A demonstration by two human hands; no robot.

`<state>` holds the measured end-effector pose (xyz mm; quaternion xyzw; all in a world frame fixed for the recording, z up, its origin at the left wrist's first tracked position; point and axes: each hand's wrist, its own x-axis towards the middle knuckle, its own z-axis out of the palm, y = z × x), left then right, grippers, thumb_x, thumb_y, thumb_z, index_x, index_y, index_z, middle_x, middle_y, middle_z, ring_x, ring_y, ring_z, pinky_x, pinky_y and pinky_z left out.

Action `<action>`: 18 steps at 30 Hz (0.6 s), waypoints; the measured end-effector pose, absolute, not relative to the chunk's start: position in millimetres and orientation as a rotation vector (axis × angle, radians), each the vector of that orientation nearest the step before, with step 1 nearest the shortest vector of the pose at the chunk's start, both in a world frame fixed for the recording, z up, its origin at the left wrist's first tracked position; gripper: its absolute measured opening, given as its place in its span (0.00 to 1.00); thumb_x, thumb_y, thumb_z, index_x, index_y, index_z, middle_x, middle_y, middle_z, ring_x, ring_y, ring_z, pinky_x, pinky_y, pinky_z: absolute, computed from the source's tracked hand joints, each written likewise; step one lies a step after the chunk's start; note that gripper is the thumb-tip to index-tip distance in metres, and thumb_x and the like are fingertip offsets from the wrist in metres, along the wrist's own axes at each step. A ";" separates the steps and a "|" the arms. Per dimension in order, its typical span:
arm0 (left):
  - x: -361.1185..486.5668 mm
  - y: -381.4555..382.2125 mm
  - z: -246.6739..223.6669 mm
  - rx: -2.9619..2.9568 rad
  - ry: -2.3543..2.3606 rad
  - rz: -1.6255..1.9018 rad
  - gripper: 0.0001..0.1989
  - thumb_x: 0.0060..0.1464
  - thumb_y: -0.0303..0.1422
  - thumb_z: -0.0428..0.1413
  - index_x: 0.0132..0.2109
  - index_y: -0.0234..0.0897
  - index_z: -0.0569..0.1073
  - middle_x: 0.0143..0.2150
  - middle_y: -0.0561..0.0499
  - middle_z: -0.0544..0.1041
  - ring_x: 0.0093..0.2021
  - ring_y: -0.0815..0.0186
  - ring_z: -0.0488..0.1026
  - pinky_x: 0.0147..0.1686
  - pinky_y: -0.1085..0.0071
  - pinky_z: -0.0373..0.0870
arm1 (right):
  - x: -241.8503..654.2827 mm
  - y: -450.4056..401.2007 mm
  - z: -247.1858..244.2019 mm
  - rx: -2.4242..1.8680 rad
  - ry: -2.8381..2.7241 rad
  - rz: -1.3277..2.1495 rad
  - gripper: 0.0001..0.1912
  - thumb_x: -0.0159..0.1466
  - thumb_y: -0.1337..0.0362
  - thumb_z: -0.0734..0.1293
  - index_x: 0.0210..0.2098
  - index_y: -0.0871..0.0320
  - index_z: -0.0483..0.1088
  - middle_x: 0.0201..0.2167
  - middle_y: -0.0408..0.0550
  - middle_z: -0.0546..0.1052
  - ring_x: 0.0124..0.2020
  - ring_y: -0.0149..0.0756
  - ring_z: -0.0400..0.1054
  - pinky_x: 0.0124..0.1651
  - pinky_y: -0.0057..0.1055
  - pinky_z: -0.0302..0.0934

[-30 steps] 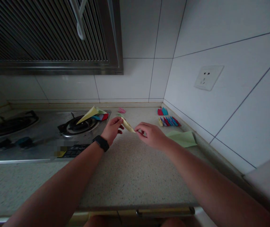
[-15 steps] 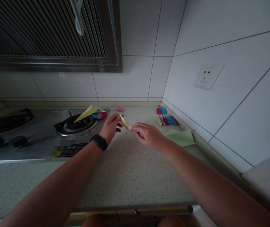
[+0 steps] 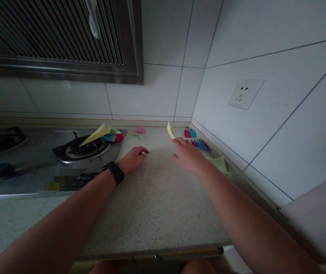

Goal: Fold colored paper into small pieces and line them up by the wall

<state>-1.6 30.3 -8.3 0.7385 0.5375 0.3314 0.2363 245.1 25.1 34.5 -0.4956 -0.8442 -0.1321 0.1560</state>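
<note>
My right hand pinches the lower end of a folded piece of pale yellow paper, which points up toward the back wall. Close by that hand, small folded pieces in blue and red lie in a row, partly covered by it. Behind them sit a red and a blue folded piece. A light green paper sheet shows past my right forearm. My left hand, with a black watch on its wrist, hovers over the counter, holding nothing, its thumb and fingers slightly apart.
Pink and green small pieces lie near the back of the counter. A yellow folded paper and other coloured papers rest on the gas stove's burner. A range hood hangs above.
My left hand has let go of the yellow paper and drawn slightly down. My right hand has carried the paper rightward and back, toward the row of folded pieces. The view has shifted slightly.
</note>
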 end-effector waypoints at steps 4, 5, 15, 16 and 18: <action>-3.2 29.6 -8.3 2.204 1.483 0.795 0.14 0.56 0.34 0.49 0.45 0.35 0.75 0.41 0.46 0.72 0.43 0.61 0.69 0.46 0.65 0.64 | 263.1 35.2 37.5 -1.567 -2.437 -0.393 0.23 0.61 0.63 0.62 0.55 0.63 0.61 0.54 0.60 0.67 0.55 0.50 0.61 0.54 0.42 0.56; -2.9 28.7 -7.4 2.229 1.484 0.768 0.14 0.56 0.34 0.49 0.45 0.35 0.75 0.42 0.45 0.73 0.43 0.61 0.69 0.47 0.65 0.64 | 265.5 36.2 37.9 -1.604 -2.443 -0.389 0.22 0.61 0.62 0.62 0.53 0.63 0.63 0.53 0.60 0.68 0.54 0.50 0.61 0.54 0.42 0.56; 3.5 18.3 1.1 2.399 1.463 0.575 0.14 0.58 0.34 0.49 0.43 0.36 0.76 0.40 0.45 0.74 0.42 0.62 0.70 0.46 0.66 0.65 | 273.0 41.4 36.8 -1.723 -2.521 -0.290 0.23 0.62 0.59 0.61 0.52 0.66 0.67 0.53 0.61 0.69 0.56 0.47 0.61 0.58 0.38 0.53; 3.8 17.7 1.5 2.407 1.462 0.563 0.13 0.58 0.35 0.49 0.43 0.36 0.76 0.40 0.45 0.74 0.42 0.62 0.70 0.46 0.66 0.65 | 272.9 41.1 36.6 -1.758 -2.514 -0.274 0.23 0.62 0.58 0.61 0.52 0.65 0.67 0.53 0.61 0.69 0.56 0.48 0.61 0.57 0.38 0.53; 4.0 17.3 2.1 2.415 1.451 0.544 0.13 0.58 0.35 0.49 0.43 0.36 0.76 0.40 0.46 0.74 0.42 0.62 0.70 0.46 0.65 0.64 | 270.4 38.9 36.0 -1.792 -2.504 -0.249 0.23 0.61 0.58 0.62 0.52 0.65 0.67 0.52 0.61 0.70 0.55 0.48 0.63 0.56 0.38 0.55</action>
